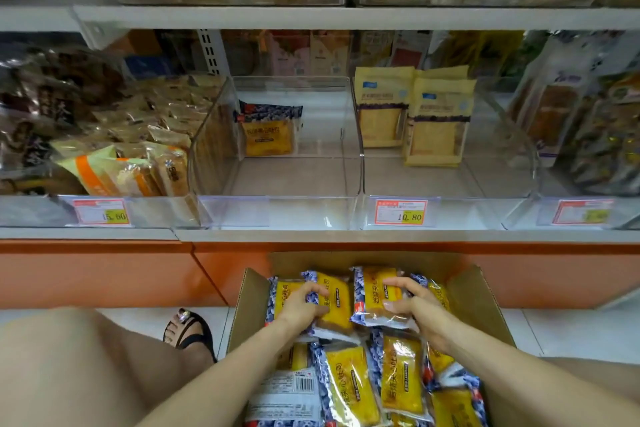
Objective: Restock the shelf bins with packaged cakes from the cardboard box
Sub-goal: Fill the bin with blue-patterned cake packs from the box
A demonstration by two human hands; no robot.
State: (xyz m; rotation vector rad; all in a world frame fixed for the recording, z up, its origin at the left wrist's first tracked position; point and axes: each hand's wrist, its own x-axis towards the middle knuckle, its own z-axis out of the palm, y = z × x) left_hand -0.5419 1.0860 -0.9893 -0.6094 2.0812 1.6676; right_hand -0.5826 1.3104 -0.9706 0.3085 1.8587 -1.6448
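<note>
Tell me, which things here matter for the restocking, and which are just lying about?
Job: cardboard box; packaged cakes inside; left hand and right hand, each gripping one; near-empty middle bin.
Lying about: pale yellow packs in the next bin; price tags; orange-striped packs at left.

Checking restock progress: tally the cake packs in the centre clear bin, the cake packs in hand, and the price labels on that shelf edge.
Cake packs in the centre bin: 1
Cake packs held, by left hand and right hand: 2
Price labels: 3
Total: 6
</note>
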